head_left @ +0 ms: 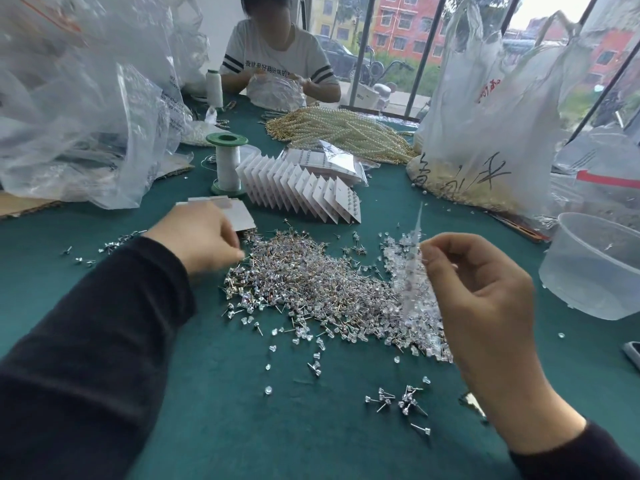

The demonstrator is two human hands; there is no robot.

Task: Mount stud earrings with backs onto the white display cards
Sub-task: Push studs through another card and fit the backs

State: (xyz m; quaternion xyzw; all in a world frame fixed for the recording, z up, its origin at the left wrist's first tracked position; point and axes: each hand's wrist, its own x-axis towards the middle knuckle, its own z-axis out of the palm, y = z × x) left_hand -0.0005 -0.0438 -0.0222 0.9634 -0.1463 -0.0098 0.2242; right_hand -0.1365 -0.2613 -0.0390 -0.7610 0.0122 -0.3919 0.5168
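Note:
A big heap of stud earrings [304,278] lies in the middle of the green table [242,393]. Clear rubber backs [401,251] are piled at its right side. My left hand [201,237] rests at the heap's left edge, fingers pinched over the studs; whether it holds one is hidden. A stack of blank white cards [239,211] sits just behind it. My right hand [481,292] holds a card [417,268] edge-on, blurred, with studs and backs along it. Finished cards [301,188] stand fanned in a row beyond the heap.
A white thread spool [227,164] stands behind the cards. Clear plastic bags [86,109] fill the left, a large bag [485,109] the right. A translucent tub [595,265] is at right. Pearl strands [339,133] lie ahead of a person seated opposite. Loose studs [401,401] lie near me.

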